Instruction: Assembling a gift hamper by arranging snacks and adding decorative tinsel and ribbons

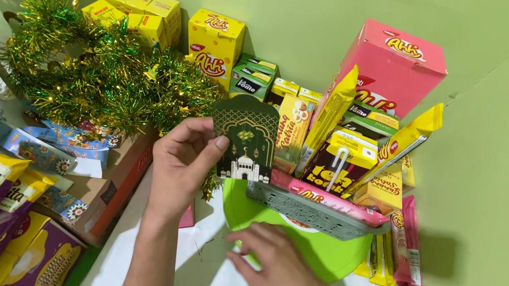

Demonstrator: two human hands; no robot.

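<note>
On the white tabletop against green walls, our right hand lies fingers spread, steadying the green plate under the snack hamper. Our left hand pinches the dark green mosque card at the basket front; better keep it upright. Gold tinsel lies beyond.

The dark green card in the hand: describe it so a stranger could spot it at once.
Start at the green basket crammed with snack boxes, centre right. At its left edge the left hand holds up the dark green card. Unlike the bright packets around it, it is flat, arch-topped, with gold lattice and a white domed building at its foot.
</note>
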